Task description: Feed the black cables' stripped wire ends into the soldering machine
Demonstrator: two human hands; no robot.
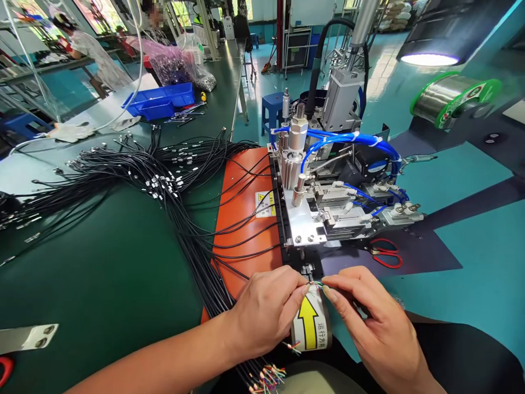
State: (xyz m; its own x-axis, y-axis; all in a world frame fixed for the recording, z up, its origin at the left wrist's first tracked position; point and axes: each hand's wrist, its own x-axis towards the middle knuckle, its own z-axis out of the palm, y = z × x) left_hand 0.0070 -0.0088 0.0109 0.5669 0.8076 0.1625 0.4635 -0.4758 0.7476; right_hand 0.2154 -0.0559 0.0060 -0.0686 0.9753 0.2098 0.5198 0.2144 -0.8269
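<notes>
My left hand (268, 306) pinches the end of a black cable between thumb and forefinger, just in front of the machine. Thin coloured wires (316, 283) fan out from that end. The thumb and forefinger of my right hand (375, 323) are closed on the tips of these wires. Below the fingertips lies a white label with a yellow arrow (308, 323). Under my left forearm runs a thick bundle of black cables (192, 262), with stripped coloured wire ends (268, 377) close to my lap.
A metal machine (303, 202) with blue air hoses stands ahead, beside an orange plate (241, 219) crossed by cables. Red-handled scissors (385, 254) lie right of it. A solder spool (455, 101) and a lamp (435, 33) hang at upper right. Blue bins (159, 102) sit farther back.
</notes>
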